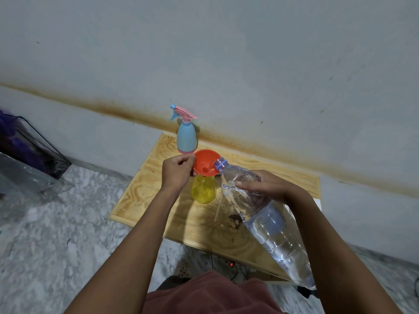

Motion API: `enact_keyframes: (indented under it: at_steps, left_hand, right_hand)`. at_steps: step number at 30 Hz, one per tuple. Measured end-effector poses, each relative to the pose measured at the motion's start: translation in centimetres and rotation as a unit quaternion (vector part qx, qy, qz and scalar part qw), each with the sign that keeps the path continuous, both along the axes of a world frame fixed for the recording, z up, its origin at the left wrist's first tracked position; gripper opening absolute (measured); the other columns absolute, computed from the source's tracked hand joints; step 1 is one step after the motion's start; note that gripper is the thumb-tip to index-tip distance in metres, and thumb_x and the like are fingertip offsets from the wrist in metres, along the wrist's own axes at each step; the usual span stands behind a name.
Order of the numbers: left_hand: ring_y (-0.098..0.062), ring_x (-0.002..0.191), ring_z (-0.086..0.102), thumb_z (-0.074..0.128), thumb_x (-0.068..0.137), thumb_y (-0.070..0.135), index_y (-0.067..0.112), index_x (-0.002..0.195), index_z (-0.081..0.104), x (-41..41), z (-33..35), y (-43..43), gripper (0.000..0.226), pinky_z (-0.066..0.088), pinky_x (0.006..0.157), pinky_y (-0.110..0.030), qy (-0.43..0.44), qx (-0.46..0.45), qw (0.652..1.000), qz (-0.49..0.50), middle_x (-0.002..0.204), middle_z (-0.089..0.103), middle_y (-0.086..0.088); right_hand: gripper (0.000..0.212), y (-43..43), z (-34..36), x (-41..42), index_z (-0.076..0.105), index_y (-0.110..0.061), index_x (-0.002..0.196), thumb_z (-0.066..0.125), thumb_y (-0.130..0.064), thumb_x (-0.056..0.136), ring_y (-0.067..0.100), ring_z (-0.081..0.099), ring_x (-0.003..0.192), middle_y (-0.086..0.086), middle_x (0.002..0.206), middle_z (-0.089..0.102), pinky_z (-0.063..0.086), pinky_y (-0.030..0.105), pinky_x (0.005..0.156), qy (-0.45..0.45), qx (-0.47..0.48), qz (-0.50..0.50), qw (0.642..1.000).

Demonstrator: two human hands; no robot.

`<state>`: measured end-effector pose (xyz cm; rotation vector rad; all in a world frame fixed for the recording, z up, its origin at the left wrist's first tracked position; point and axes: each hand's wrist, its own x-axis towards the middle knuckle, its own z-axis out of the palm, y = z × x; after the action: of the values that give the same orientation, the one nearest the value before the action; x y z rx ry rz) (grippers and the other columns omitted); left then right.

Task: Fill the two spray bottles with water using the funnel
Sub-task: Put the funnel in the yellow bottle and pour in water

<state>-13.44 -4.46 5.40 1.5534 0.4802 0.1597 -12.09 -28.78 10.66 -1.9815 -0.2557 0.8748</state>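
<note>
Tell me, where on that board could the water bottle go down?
Bare board left of the yellow bottle and in the far right corner by the wall. Crowded in the middle: funnel, left hand, right hand, blue spray bottle.

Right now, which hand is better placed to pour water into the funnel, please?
The right hand: it grips the tilted water bottle, mouth at the funnel; the left hand holds the funnel's rim.

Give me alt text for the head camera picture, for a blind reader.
The right hand tips a clear water bottle over an orange funnel that the left hand holds on a yellow spray bottle. A blue spray bottle, sprayer on, stands behind.
</note>
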Motion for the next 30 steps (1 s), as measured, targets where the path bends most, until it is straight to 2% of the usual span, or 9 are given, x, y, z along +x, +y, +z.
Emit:
enact_keyframes:
  at_steps: [3, 6, 10, 14, 18, 22, 27, 30]
  left_hand:
    - [-0.013, 0.051, 0.057, 0.065, 0.096, 0.014, 0.021, 0.082, 0.076, -0.07, 0.21, -0.09, 0.02, 0.061, 0.074, -0.043, 0.001, -0.003, 1.0, 0.004, 0.064, 0.064, -0.013]
    - [-0.013, 0.05, 0.057, 0.065, 0.096, 0.014, 0.022, 0.081, 0.075, -0.1, 0.33, -0.15, 0.02, 0.061, 0.074, -0.043, 0.002, -0.002, 1.0, 0.004, 0.066, 0.065, -0.013]
    - [-0.012, 0.05, 0.057, 0.065, 0.096, 0.014, 0.021, 0.081, 0.076, -0.14, 0.39, -0.16, 0.02, 0.061, 0.075, -0.043, 0.005, -0.005, 1.0, 0.006, 0.065, 0.066, -0.012]
    - [-0.013, 0.052, 0.057, 0.065, 0.096, 0.015, 0.019, 0.085, 0.076, -0.14, 0.32, -0.11, 0.016, 0.061, 0.076, -0.044, 0.008, -0.004, 1.0, 0.007, 0.064, 0.066, -0.011]
    - [-0.013, 0.052, 0.058, 0.066, 0.096, 0.015, 0.023, 0.083, 0.075, -0.18, 0.37, -0.15, 0.018, 0.062, 0.077, -0.044, 0.006, -0.002, 1.0, 0.007, 0.068, 0.068, -0.013]
    - [-0.013, 0.052, 0.058, 0.065, 0.096, 0.015, 0.024, 0.081, 0.075, -0.28, 0.47, -0.2, 0.02, 0.062, 0.077, -0.044, 0.005, -0.001, 1.0, 0.005, 0.069, 0.068, -0.013]
    - [-0.015, 0.053, 0.058, 0.065, 0.096, 0.015, 0.024, 0.08, 0.075, -0.29, 0.45, -0.17, 0.021, 0.062, 0.078, -0.046, 0.006, 0.0, 1.0, 0.007, 0.067, 0.067, -0.013]
    - [-0.016, 0.053, 0.058, 0.065, 0.096, 0.015, 0.023, 0.079, 0.076, -0.32, 0.35, -0.12, 0.021, 0.061, 0.078, -0.047, 0.007, -0.004, 1.0, 0.006, 0.064, 0.066, -0.012]
  right_hand:
    - [0.023, 0.02, 0.28, -0.05, 0.061, -0.022, 0.115, 0.065, -0.027, 0.093, -0.013, 0.055, 0.049, -0.026, 0.052, 0.061, 0.042, 0.01, 0.057, -0.012, -0.009, 0.004, 1.0]
    - [0.039, -0.04, 0.09, 0.02, 0.062, -0.02, 0.118, 0.069, -0.04, 0.085, -0.012, 0.056, 0.049, -0.027, 0.054, 0.061, 0.04, 0.02, 0.064, -0.007, -0.017, 0.003, 1.0]
    - [0.037, -0.18, -0.06, 0.01, 0.061, -0.02, 0.122, 0.067, -0.036, 0.089, -0.011, 0.054, 0.046, -0.028, 0.051, 0.058, 0.038, 0.016, 0.059, -0.005, -0.019, 0.01, 1.0]
    - [0.051, -0.11, -0.01, -0.01, 0.064, -0.024, 0.116, 0.069, -0.052, 0.075, -0.015, 0.056, 0.054, -0.031, 0.059, 0.062, 0.041, 0.024, 0.072, -0.021, -0.031, 0.011, 0.999]
    - [0.041, -0.27, -0.04, 0.14, 0.066, -0.031, 0.108, 0.071, -0.055, 0.075, -0.013, 0.06, 0.061, -0.028, 0.067, 0.067, 0.045, 0.023, 0.075, -0.024, -0.038, 0.013, 0.999]
    - [0.022, -0.21, 0.24, 0.09, 0.064, -0.027, 0.109, 0.067, -0.037, 0.089, -0.015, 0.056, 0.053, -0.03, 0.055, 0.061, 0.04, 0.019, 0.069, -0.029, -0.036, 0.018, 0.999]
    - [0.051, -0.22, 0.13, 0.04, 0.066, -0.024, 0.114, 0.071, -0.056, 0.074, -0.006, 0.054, 0.052, -0.018, 0.056, 0.06, 0.042, 0.023, 0.072, -0.025, -0.033, 0.016, 0.999]
    - [0.049, -0.34, -0.25, 0.22, 0.066, -0.026, 0.111, 0.07, -0.055, 0.073, 0.0, 0.053, 0.052, -0.014, 0.055, 0.058, 0.042, 0.023, 0.068, -0.019, -0.023, 0.01, 1.0]
